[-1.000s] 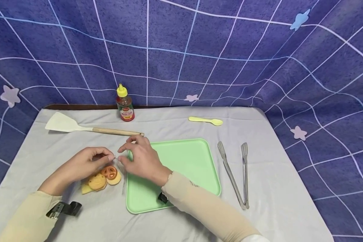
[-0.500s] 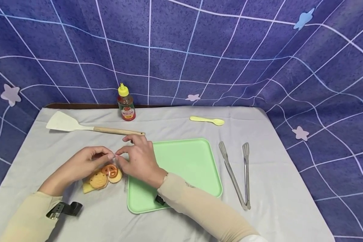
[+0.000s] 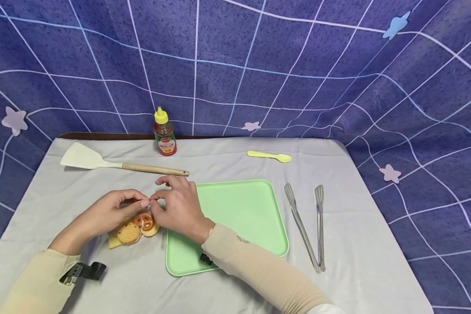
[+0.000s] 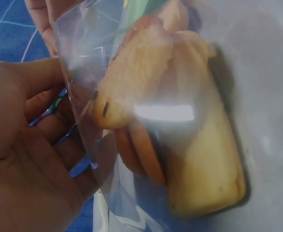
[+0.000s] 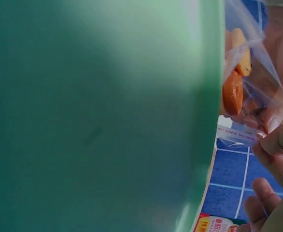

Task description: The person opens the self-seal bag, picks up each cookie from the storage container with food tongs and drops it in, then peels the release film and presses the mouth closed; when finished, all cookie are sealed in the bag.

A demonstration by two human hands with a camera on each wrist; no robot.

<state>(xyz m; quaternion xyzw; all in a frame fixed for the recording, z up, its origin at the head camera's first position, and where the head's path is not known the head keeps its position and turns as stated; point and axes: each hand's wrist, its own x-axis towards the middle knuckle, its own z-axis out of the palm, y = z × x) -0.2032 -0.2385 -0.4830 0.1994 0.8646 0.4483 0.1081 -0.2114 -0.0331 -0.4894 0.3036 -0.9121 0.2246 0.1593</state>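
A clear plastic bag [image 4: 175,113] lies over several baked pieces, among them a pretzel [image 3: 144,221], a round biscuit [image 3: 128,233] and a long yellow piece [image 4: 206,164]. My left hand [image 3: 111,213] pinches the bag's far edge between thumb and forefinger. Meeting it there, my right hand [image 3: 180,208] pinches the same edge with thumb and forefinger, its other fingers loosely bent. In the right wrist view, a printed seal strip [image 5: 235,134] runs along the bag's mouth to the fingertips.
A green tray [image 3: 239,209] lies under my right forearm. Behind are a white spatula [image 3: 82,158] with a wooden handle, a red sauce bottle [image 3: 166,139] with a yellow cap, and a yellow spoon [image 3: 268,155]. Metal tongs [image 3: 304,231] lie to the right.
My right hand has moved left, and its fingertips now meet the bag's edge beside the left hand's. A gap between the hands has closed. The left hand has hardly moved.
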